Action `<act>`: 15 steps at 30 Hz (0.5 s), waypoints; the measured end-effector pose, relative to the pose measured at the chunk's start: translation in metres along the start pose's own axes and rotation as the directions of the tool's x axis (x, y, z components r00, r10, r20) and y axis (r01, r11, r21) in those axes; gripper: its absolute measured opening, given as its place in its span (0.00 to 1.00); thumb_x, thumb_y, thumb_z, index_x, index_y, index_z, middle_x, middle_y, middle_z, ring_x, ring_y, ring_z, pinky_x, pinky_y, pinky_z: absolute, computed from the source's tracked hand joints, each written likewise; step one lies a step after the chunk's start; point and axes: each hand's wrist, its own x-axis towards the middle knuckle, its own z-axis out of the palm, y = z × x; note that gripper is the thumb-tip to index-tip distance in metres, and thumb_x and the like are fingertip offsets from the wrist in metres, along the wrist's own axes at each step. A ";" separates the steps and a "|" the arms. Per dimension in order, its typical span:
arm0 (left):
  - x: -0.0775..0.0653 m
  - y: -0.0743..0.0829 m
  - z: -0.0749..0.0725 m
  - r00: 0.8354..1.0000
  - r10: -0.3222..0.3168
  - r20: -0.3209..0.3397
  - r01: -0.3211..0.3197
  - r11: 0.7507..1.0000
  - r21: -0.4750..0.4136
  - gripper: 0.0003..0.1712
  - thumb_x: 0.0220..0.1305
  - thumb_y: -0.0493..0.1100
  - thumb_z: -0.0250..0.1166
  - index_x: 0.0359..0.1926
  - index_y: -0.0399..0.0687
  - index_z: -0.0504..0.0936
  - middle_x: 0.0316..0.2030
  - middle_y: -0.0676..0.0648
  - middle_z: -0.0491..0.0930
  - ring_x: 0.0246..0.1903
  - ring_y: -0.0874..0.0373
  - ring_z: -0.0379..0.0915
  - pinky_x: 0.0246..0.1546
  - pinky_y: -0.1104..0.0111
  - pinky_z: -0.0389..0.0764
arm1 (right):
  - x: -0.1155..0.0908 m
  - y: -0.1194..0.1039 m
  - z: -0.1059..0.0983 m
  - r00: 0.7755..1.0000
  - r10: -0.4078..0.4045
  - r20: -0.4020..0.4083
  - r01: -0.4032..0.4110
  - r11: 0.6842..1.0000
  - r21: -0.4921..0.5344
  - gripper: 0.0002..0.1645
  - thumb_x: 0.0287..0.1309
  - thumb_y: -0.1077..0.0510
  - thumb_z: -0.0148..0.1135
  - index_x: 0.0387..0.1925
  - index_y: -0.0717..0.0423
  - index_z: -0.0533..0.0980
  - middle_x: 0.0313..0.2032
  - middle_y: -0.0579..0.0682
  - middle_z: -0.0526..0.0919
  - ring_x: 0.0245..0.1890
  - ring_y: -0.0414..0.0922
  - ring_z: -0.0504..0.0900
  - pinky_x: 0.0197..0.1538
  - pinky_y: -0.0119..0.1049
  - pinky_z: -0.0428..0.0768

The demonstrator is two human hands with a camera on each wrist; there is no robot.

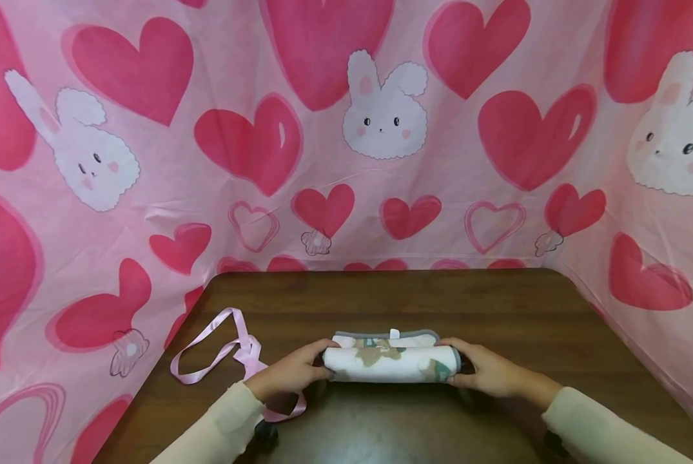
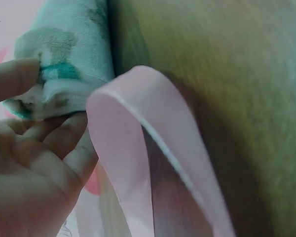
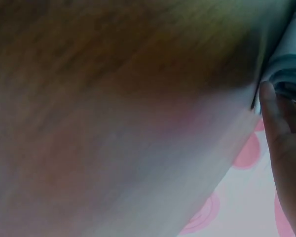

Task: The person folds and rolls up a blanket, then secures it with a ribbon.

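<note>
Currently left hand (image 1: 290, 372), right hand (image 1: 492, 372): fingers (image 2: 66, 138) holding rolled cloth (image 1: 392, 365) at ends, ribbon (image 1: 253, 365) nearby

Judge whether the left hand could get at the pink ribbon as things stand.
Probably yes: the pink ribbon lies beside the left hand with no barrier between, though that hand would likely have to release the rolled cloth it grips.

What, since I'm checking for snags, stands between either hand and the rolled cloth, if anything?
Nothing visible: the left hand and right hand hold opposite ends of the rolled cloth. A pink ribbon lies on the table by the left wrist, not between hand and cloth; whether it touches that hand is unclear.
</note>
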 end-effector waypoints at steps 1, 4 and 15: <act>0.001 0.000 0.000 1.000 -0.005 -0.001 0.005 0.999 -0.032 0.22 0.65 0.33 0.63 0.58 0.44 0.71 0.51 0.47 0.73 0.48 0.56 0.72 0.45 0.68 0.75 | 0.000 0.000 0.000 1.000 0.020 -0.009 -0.020 1.000 0.008 0.40 0.59 0.45 0.67 0.67 0.54 0.63 0.51 0.50 0.75 0.46 0.46 0.73 0.48 0.40 0.72; 0.001 -0.002 0.000 1.000 -0.002 -0.007 0.002 0.994 -0.111 0.20 0.66 0.32 0.61 0.58 0.39 0.69 0.51 0.43 0.73 0.49 0.55 0.72 0.46 0.68 0.75 | -0.001 0.000 0.001 0.997 0.068 -0.030 -0.067 0.997 0.043 0.42 0.59 0.43 0.66 0.68 0.55 0.62 0.52 0.51 0.74 0.48 0.49 0.73 0.49 0.44 0.71; 0.001 -0.003 0.003 0.997 -0.067 -0.041 0.048 0.937 -0.347 0.18 0.71 0.36 0.57 0.56 0.30 0.67 0.49 0.39 0.77 0.49 0.53 0.73 0.49 0.61 0.77 | 0.001 0.001 0.003 0.996 0.084 -0.025 -0.072 0.944 0.321 0.24 0.69 0.54 0.56 0.60 0.66 0.70 0.49 0.54 0.79 0.48 0.47 0.76 0.48 0.35 0.76</act>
